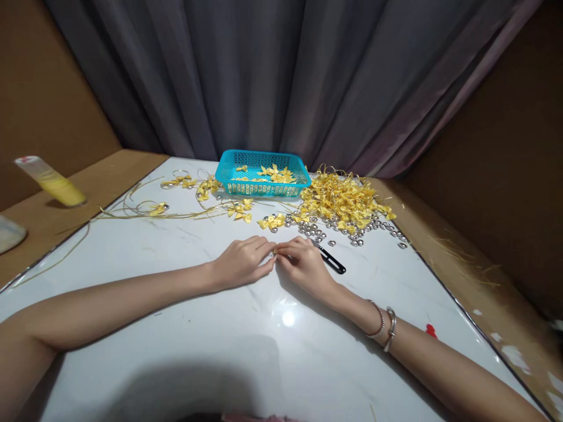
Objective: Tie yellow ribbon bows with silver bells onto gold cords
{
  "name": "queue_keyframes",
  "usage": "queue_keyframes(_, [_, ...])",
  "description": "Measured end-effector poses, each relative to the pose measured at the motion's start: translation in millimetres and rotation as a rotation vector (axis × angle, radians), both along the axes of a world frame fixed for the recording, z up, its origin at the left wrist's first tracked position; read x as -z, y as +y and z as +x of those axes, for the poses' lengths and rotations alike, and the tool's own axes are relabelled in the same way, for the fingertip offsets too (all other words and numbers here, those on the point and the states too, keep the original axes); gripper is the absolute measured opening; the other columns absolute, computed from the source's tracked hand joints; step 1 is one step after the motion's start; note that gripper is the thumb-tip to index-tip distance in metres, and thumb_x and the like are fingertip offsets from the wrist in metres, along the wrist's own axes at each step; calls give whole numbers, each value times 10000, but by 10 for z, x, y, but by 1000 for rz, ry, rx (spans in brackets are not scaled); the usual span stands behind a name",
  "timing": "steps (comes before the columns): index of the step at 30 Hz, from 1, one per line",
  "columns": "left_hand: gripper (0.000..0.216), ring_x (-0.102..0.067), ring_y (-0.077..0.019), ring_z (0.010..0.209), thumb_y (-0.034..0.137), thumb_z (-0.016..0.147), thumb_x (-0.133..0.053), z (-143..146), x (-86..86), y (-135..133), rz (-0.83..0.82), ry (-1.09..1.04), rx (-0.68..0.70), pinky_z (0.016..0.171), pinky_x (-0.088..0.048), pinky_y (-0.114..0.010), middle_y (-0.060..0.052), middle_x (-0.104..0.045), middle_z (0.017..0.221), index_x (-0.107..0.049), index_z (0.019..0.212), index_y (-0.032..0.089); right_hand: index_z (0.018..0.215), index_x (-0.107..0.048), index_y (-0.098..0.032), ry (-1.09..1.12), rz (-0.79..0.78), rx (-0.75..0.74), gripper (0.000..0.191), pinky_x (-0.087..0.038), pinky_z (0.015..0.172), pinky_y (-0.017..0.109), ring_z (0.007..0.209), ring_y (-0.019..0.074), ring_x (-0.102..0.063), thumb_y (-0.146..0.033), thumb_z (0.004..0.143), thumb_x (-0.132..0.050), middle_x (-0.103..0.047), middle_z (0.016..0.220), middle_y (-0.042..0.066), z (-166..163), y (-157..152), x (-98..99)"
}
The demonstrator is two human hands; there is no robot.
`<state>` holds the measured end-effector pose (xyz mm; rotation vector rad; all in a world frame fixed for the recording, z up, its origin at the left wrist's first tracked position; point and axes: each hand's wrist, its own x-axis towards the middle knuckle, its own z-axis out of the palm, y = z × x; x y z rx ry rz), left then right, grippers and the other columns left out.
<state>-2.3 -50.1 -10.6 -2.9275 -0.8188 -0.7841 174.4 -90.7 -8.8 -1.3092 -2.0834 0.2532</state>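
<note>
My left hand (244,261) and my right hand (303,264) meet at the middle of the white table, fingertips pinched together. Between them shows a bit of a small gold-coloured piece (275,252), mostly hidden by the fingers. A black-handled cutter (333,262) lies beside my right hand, its far end covered by that hand. Just beyond the hands are loose yellow ribbon bows (271,221) and several small shiny silver beads or caps (312,228). A large heap of yellow bows with gold cords (341,196) lies behind, toward the right.
A turquoise basket (264,190) holding yellow bows stands at the back. Long gold cords (145,215) trail across the left side. A tilted-looking clear container with yellow contents (55,184) stands at far left. A red scrap (431,331) lies near my right forearm. A grey curtain (259,76) hangs behind.
</note>
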Motion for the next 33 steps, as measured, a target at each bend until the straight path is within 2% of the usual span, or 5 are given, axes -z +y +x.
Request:
queue_keyframes(6, [241,-565,-149,675,219,927,-362,24,11,-15,339,123,8,492,-355,-240,-41,-600,696,-570,980,110,735,-697,-193,41,-29,38,190,-363,737,366,774,194,-573,-73,783,-558,-729,858,19,-33,-23,-18])
queue_keyframes(9, [217,-544,-148,638,187,926,-363,26,15,-21,440,138,19,470,-319,-260,-31,-569,656,-559,948,97,732,-697,-194,55,-40,56,194,-373,746,367,770,196,-580,-67,773,-556,-729,850,21,-50,-32,-22])
queue_keyframes(21, [199,-535,-167,652,136,920,-349,42,45,-26,472,198,46,431,-340,-266,-45,-535,669,-522,976,55,652,-689,-182,121,-50,93,204,-409,764,361,749,197,-604,-56,750,-563,-728,816,40,-75,-23,-24])
queue_keyframes(29, [183,-517,-169,645,28,865,-354,47,-5,-50,527,278,64,410,-339,-255,-55,-518,680,-533,889,56,678,-695,-194,152,-74,131,204,-414,786,361,769,202,-607,-86,762,-545,-726,825,34,-81,-20,-21])
queue_keyframes(33, [157,-505,-163,619,50,872,-379,60,-9,-51,527,250,37,403,-331,-249,-37,-494,651,-528,836,83,697,-699,-195,167,-80,133,203,-421,776,358,759,201,-605,-86,759,-539,-726,813,32,-76,-12,-7])
